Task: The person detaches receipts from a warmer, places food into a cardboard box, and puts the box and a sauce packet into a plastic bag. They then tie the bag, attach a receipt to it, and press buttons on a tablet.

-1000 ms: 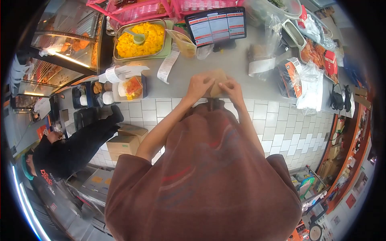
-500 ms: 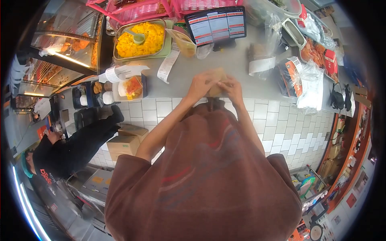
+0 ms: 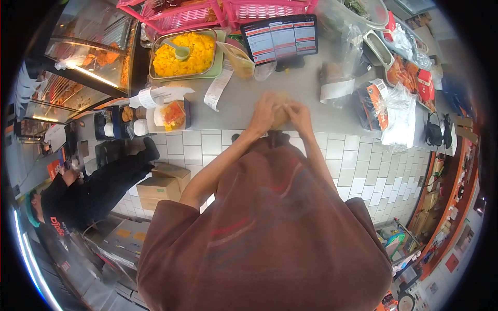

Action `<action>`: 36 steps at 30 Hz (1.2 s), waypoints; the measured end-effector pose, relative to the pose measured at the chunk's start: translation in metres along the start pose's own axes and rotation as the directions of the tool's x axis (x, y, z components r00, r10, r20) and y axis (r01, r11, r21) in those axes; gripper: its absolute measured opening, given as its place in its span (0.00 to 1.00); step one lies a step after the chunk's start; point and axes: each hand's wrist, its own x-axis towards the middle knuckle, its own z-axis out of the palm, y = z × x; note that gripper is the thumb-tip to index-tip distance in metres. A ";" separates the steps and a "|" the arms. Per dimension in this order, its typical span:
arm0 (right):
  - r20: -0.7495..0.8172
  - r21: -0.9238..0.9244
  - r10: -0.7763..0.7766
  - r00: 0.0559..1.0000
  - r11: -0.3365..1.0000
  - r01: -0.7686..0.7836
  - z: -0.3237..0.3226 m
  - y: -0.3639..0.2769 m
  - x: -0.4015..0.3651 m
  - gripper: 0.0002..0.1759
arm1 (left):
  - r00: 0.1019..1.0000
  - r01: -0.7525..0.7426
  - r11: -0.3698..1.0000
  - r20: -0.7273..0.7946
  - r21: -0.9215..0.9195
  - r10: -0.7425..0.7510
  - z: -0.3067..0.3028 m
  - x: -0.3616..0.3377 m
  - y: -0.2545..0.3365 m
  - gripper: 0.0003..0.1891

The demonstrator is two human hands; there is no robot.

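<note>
Between my hands, at the front edge of the steel counter (image 3: 236, 111), is a small tan packet (image 3: 280, 119) that looks like brown paper. My left hand (image 3: 265, 113) is closed on its left side, fingers bent over the top. On the other side my right hand (image 3: 299, 115) pinches the packet's upper right edge. Whether anything is inside the packet cannot be made out. Beyond it lie a long printed receipt (image 3: 220, 85) and an opened paper bag (image 3: 238, 59). A tablet (image 3: 280, 39) with order lists stands behind my hands.
At the back left is a tray of yellow food (image 3: 184, 54) with a ladle. Boxed meals (image 3: 174, 115) line the left front edge. Pink baskets (image 3: 194, 19) stand at the back, and bagged orders (image 3: 397, 111) on the right. A co-worker in black (image 3: 88, 184) is at left.
My left hand has turned slightly and its fingers have shifted over the packet. The packet now sits a little lower, nearer my body. My right hand keeps its pinch.
</note>
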 end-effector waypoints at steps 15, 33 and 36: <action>0.045 -0.388 -0.433 0.900 0.823 0.415 -0.020 -0.042 0.003 0.41 | 0.987 -0.145 0.980 -0.056 0.134 0.154 -0.047 0.002 -0.008 0.29; 0.079 -0.496 -0.112 0.990 0.858 0.137 -0.029 -0.058 0.001 0.60 | 0.932 -0.345 0.854 0.252 0.389 0.262 -0.032 -0.046 -0.047 0.22; 0.078 -0.605 -0.036 0.996 0.793 0.076 -0.013 -0.070 0.039 0.60 | 0.935 -0.339 0.873 0.228 0.351 0.272 -0.008 -0.031 -0.039 0.20</action>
